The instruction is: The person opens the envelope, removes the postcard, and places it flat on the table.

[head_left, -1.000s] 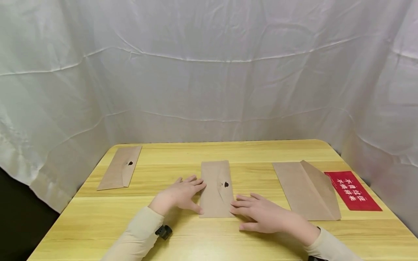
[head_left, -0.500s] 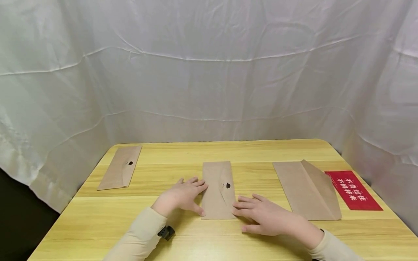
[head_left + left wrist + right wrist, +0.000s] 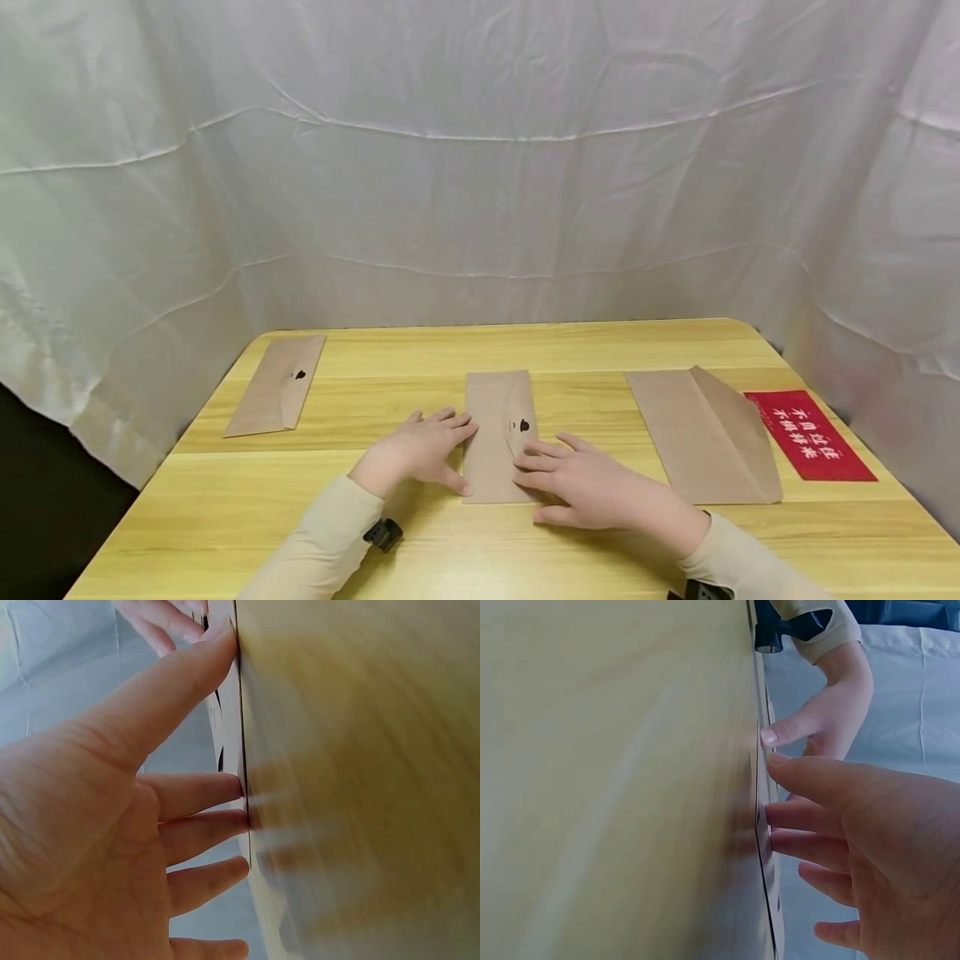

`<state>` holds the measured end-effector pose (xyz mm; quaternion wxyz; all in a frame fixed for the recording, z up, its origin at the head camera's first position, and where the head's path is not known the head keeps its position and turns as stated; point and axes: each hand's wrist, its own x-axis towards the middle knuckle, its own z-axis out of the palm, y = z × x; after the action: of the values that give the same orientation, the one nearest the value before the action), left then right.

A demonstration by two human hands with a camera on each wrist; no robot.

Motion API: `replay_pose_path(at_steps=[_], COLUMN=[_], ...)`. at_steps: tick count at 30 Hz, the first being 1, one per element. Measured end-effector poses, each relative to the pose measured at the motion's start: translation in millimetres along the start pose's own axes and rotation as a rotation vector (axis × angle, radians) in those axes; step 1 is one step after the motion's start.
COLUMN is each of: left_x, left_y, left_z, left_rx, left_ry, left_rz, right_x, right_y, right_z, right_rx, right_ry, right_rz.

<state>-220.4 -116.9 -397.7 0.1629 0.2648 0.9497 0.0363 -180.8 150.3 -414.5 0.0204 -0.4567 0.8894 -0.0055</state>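
Note:
A brown paper envelope (image 3: pixel 486 442) with a small black hat print lies flat at the middle of the table, its flap side up and folded over. My left hand (image 3: pixel 415 450) rests along its left edge, fingers spread and fingertips right at the paper. In the left wrist view, the thumb (image 3: pixel 176 682) and fingers of that hand reach the envelope's thin edge. From the right, my right hand (image 3: pixel 588 487) lays relaxed fingers over the envelope's right part, below the print. The right wrist view shows its fingertips (image 3: pixel 780 841) at the envelope's edge, with the other hand beyond.
Another closed brown envelope (image 3: pixel 273 387) lies at the table's far left. To the right is a larger-looking envelope (image 3: pixel 690 437) with its flap unfolded, overlapping a red card (image 3: pixel 813 437) with white characters. A pale curtain (image 3: pixel 480 208) hangs behind the wooden table (image 3: pixel 225 517).
The middle envelope and both hands first shifted slightly right. Since then my right hand has slid left from the envelope's right edge onto its face, while my left hand stayed put.

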Motion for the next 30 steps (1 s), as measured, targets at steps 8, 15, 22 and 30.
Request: replay_pose_path(at_steps=[8,15,22,30], left_x=[1.5,2.4,1.8,2.8], left_y=[-0.6,-2.2,-1.7,-3.1], left_z=[1.1,2.2,1.4,2.8], left_rx=[0.002,0.004,0.006,-0.003], left_ry=[-0.004,0.003,-0.005,-0.003], left_rz=[-0.002,0.010,0.008,0.011], right_x=[24.5,27.3,23.3,11.7], right_y=[-3.2,-2.5,-1.5,1.3], right_z=[0.7,-3.5,-11.4,-30.8], right_rx=[-0.030,-0.025,-0.003,0.010], right_ry=[-0.026,-0.043,-0.027,0.034], right_rz=[0.015,0.057,0.087,0.155])
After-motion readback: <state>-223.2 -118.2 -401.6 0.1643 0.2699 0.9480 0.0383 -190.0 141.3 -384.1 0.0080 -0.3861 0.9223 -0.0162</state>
